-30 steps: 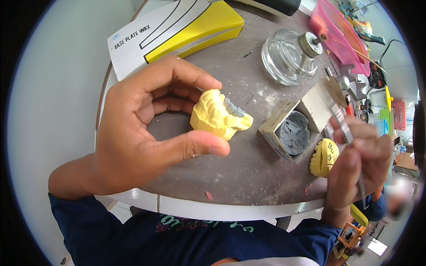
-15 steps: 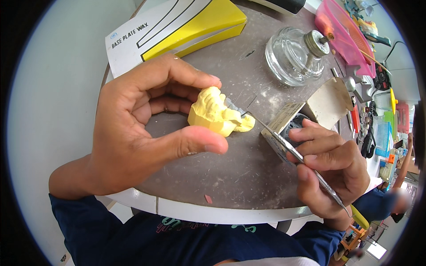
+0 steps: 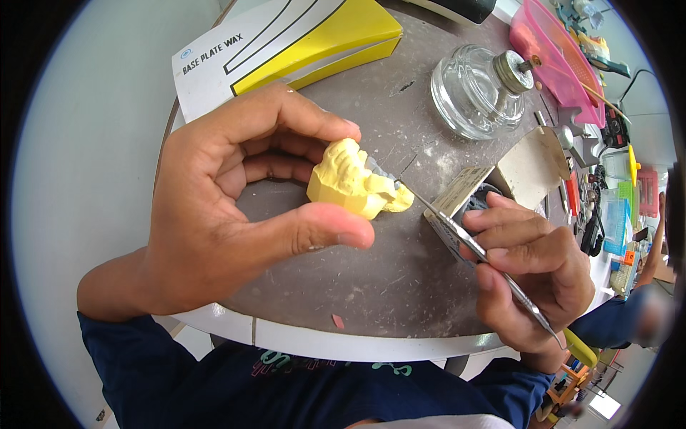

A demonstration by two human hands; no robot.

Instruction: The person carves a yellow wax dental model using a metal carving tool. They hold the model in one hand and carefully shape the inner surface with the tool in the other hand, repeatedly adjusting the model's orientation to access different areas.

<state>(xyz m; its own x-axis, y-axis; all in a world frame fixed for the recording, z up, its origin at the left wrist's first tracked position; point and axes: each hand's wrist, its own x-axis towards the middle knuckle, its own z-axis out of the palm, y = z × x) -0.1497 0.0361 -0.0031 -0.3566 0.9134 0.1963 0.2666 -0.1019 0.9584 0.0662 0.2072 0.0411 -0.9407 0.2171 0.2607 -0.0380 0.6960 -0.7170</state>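
Observation:
My left hand [image 3: 236, 179] grips a yellow dental cast [image 3: 346, 182] between thumb and fingers, above the tabletop. A row of grey material [image 3: 379, 169] shows along the cast's far right edge. In my right hand [image 3: 532, 268] a thin metal dental instrument [image 3: 461, 232] is held like a pen. Its tip points to the upper left and meets, or nearly meets, the grey material at the right end of the cast; actual contact is hard to make out. The instrument's other end is hooked and sticks out below my right hand.
Behind my left hand lies a yellow and white box [image 3: 321, 43]. A glass spirit lamp [image 3: 471, 93] stands at the back. An opened carton [image 3: 532, 164] sits just beyond my right hand. A pink basket [image 3: 550, 64] and tools line the right side, where another person [image 3: 614, 318] sits.
The cast and my left hand have shifted very slightly to the right. The instrument keeps nearly the same angle, with its tip still by the cast's right end.

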